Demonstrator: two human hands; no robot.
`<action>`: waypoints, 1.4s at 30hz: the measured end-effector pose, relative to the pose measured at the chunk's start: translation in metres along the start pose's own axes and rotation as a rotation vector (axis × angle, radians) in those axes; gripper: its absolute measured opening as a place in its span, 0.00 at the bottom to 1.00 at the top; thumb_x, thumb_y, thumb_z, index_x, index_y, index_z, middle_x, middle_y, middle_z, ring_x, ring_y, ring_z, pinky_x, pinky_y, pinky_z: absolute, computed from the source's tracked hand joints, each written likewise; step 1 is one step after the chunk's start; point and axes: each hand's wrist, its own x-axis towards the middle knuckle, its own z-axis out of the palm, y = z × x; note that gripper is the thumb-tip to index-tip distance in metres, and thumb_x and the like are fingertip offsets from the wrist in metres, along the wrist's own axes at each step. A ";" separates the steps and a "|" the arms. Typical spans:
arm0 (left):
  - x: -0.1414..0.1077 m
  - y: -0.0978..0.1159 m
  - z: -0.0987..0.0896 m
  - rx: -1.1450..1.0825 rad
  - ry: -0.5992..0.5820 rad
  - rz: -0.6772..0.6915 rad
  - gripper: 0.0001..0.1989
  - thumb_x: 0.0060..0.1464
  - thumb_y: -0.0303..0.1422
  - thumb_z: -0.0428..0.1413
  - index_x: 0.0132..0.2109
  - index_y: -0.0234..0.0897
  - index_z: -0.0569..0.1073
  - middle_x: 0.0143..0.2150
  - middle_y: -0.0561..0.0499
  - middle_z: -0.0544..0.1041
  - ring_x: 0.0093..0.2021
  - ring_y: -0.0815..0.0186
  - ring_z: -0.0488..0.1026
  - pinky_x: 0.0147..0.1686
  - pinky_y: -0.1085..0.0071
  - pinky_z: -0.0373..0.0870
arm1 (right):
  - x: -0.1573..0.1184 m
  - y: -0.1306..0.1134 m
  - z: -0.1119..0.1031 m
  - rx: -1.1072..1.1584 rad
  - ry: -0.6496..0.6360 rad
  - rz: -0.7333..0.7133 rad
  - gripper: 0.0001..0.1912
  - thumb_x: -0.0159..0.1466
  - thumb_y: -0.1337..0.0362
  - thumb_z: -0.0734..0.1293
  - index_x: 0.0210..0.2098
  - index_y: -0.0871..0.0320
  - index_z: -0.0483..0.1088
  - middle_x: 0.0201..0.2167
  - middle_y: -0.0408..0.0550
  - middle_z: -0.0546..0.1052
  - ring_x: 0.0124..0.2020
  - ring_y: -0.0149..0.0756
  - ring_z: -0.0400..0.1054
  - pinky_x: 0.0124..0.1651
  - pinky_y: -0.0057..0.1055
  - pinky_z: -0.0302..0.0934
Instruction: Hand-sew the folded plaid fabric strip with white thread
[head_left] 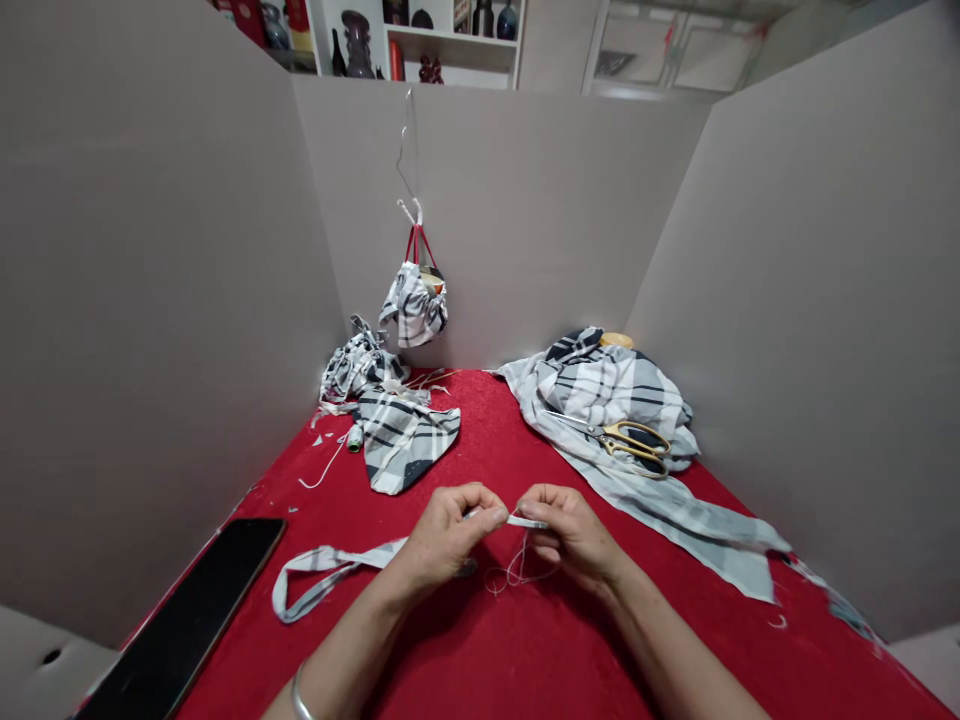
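A narrow strip of pale fabric (322,570) runs in a loop over the red cloth and up into my hands. My left hand (456,530) is closed, pinching the strip between thumb and fingers. Close beside it, my right hand (568,530) pinches the strip's other end, so a short stretch shows between the two. White thread (517,572) hangs in loose curls below my right fingers. Whether a needle is in the right fingers I cannot make out.
Gold-handled scissors (634,440) lie on a heap of plaid cloth (615,385) at right. A plaid piece (405,440), a thread spool (355,438) and scraps are at left. A phone (187,620) lies front left. A plaid pouch (415,305) hangs from a hook. Grey panels (510,220) enclose the table.
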 end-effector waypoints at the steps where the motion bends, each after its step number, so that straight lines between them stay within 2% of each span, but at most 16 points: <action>1: 0.000 -0.001 -0.001 -0.013 -0.003 -0.010 0.14 0.51 0.40 0.55 0.29 0.31 0.70 0.23 0.57 0.61 0.23 0.73 0.53 0.24 0.75 0.50 | -0.001 -0.002 -0.003 -0.044 -0.021 0.014 0.16 0.49 0.56 0.72 0.21 0.59 0.65 0.10 0.31 0.55 0.11 0.18 0.40 0.13 0.19 0.39; 4: 0.000 -0.004 -0.004 -0.087 -0.040 -0.102 0.15 0.48 0.42 0.57 0.29 0.32 0.70 0.20 0.58 0.59 0.21 0.74 0.50 0.21 0.76 0.46 | 0.001 -0.015 -0.017 -0.205 -0.084 0.067 0.16 0.46 0.56 0.72 0.17 0.59 0.64 0.09 0.32 0.56 0.10 0.19 0.40 0.12 0.21 0.38; 6: 0.001 -0.005 -0.006 -0.134 -0.085 -0.163 0.15 0.47 0.43 0.58 0.28 0.32 0.70 0.18 0.60 0.57 0.19 0.75 0.48 0.19 0.75 0.42 | 0.011 -0.031 -0.027 -0.323 -0.073 0.067 0.16 0.44 0.56 0.72 0.15 0.59 0.63 0.08 0.33 0.56 0.10 0.20 0.41 0.12 0.22 0.38; 9: 0.003 -0.006 -0.007 -0.143 -0.070 -0.148 0.16 0.44 0.43 0.59 0.27 0.32 0.70 0.18 0.60 0.59 0.19 0.75 0.49 0.20 0.75 0.43 | 0.038 -0.066 -0.037 -0.489 0.061 -0.042 0.14 0.46 0.56 0.71 0.18 0.59 0.65 0.09 0.34 0.57 0.11 0.23 0.45 0.15 0.23 0.41; 11: 0.005 -0.007 -0.006 -0.118 0.008 -0.106 0.17 0.43 0.43 0.59 0.26 0.31 0.70 0.20 0.58 0.61 0.21 0.74 0.52 0.22 0.75 0.46 | 0.054 -0.086 -0.036 -0.584 0.160 -0.150 0.10 0.49 0.58 0.70 0.23 0.58 0.67 0.13 0.36 0.61 0.15 0.25 0.50 0.19 0.24 0.45; 13: 0.007 -0.008 -0.006 -0.096 0.075 -0.088 0.16 0.42 0.43 0.59 0.25 0.31 0.70 0.21 0.57 0.62 0.23 0.73 0.53 0.24 0.75 0.48 | 0.062 -0.096 -0.030 -0.665 0.214 -0.222 0.08 0.50 0.61 0.70 0.27 0.58 0.69 0.17 0.39 0.65 0.19 0.28 0.55 0.24 0.26 0.48; 15: 0.009 -0.010 -0.006 -0.085 0.105 -0.112 0.16 0.41 0.42 0.59 0.25 0.31 0.69 0.21 0.57 0.62 0.23 0.73 0.53 0.24 0.74 0.48 | 0.056 -0.090 -0.020 -0.729 0.235 -0.268 0.08 0.51 0.60 0.70 0.28 0.57 0.70 0.19 0.41 0.66 0.22 0.31 0.57 0.27 0.27 0.50; 18: 0.010 -0.013 -0.006 -0.092 0.110 -0.146 0.16 0.42 0.42 0.59 0.24 0.32 0.69 0.20 0.58 0.61 0.22 0.73 0.51 0.24 0.74 0.47 | 0.032 -0.060 -0.005 -0.789 0.192 -0.279 0.13 0.55 0.54 0.67 0.24 0.58 0.69 0.19 0.41 0.64 0.23 0.32 0.57 0.27 0.28 0.51; 21: 0.010 -0.016 -0.005 -0.105 0.113 -0.137 0.15 0.42 0.42 0.59 0.24 0.32 0.69 0.20 0.59 0.61 0.22 0.73 0.52 0.24 0.74 0.47 | 0.008 -0.031 0.003 -0.741 0.069 -0.190 0.20 0.58 0.49 0.63 0.20 0.59 0.67 0.16 0.38 0.60 0.19 0.28 0.53 0.23 0.26 0.48; 23: 0.011 -0.017 -0.003 -0.113 0.124 -0.131 0.15 0.42 0.42 0.59 0.24 0.32 0.70 0.19 0.59 0.61 0.22 0.73 0.53 0.24 0.74 0.48 | 0.000 -0.021 0.004 -0.642 0.025 -0.140 0.19 0.56 0.50 0.65 0.20 0.60 0.67 0.15 0.37 0.59 0.19 0.26 0.50 0.22 0.25 0.46; 26: 0.011 -0.016 -0.001 -0.114 0.124 -0.130 0.15 0.41 0.42 0.60 0.24 0.31 0.71 0.20 0.57 0.64 0.22 0.73 0.56 0.24 0.74 0.50 | -0.002 -0.016 0.004 -0.546 0.055 -0.144 0.16 0.52 0.54 0.68 0.18 0.60 0.65 0.15 0.36 0.59 0.18 0.25 0.48 0.21 0.25 0.43; 29: 0.011 -0.015 0.000 -0.121 0.124 -0.131 0.15 0.39 0.41 0.62 0.24 0.31 0.72 0.20 0.56 0.66 0.22 0.73 0.56 0.23 0.75 0.50 | -0.002 -0.010 0.003 -0.472 0.125 -0.168 0.15 0.52 0.55 0.67 0.18 0.59 0.63 0.12 0.35 0.57 0.16 0.25 0.46 0.19 0.25 0.41; 33: 0.010 -0.016 -0.001 -0.233 0.044 -0.213 0.16 0.40 0.42 0.62 0.25 0.32 0.71 0.14 0.61 0.58 0.16 0.76 0.48 0.18 0.75 0.42 | -0.007 0.005 0.004 -0.340 0.223 -0.196 0.15 0.54 0.55 0.66 0.18 0.58 0.62 0.10 0.33 0.55 0.13 0.24 0.46 0.17 0.25 0.41; 36: 0.009 -0.015 -0.006 -0.267 -0.003 -0.221 0.15 0.42 0.42 0.62 0.26 0.32 0.72 0.14 0.62 0.56 0.15 0.77 0.46 0.17 0.75 0.39 | -0.014 0.010 0.008 -0.391 0.266 -0.296 0.15 0.57 0.56 0.65 0.19 0.58 0.63 0.13 0.35 0.56 0.15 0.25 0.48 0.18 0.25 0.44; 38: 0.008 -0.012 -0.010 -0.239 -0.007 -0.191 0.15 0.42 0.41 0.62 0.27 0.31 0.73 0.15 0.61 0.58 0.16 0.77 0.47 0.17 0.76 0.39 | -0.018 0.010 0.010 -0.511 0.285 -0.434 0.15 0.59 0.58 0.64 0.20 0.59 0.64 0.16 0.37 0.58 0.18 0.27 0.51 0.22 0.25 0.47; 42: 0.009 -0.009 -0.017 -0.276 -0.114 -0.227 0.15 0.42 0.40 0.63 0.28 0.31 0.73 0.14 0.61 0.58 0.16 0.77 0.46 0.17 0.75 0.38 | -0.022 0.012 0.017 -0.759 0.275 -0.734 0.13 0.62 0.64 0.61 0.23 0.59 0.67 0.18 0.40 0.62 0.21 0.29 0.56 0.26 0.26 0.51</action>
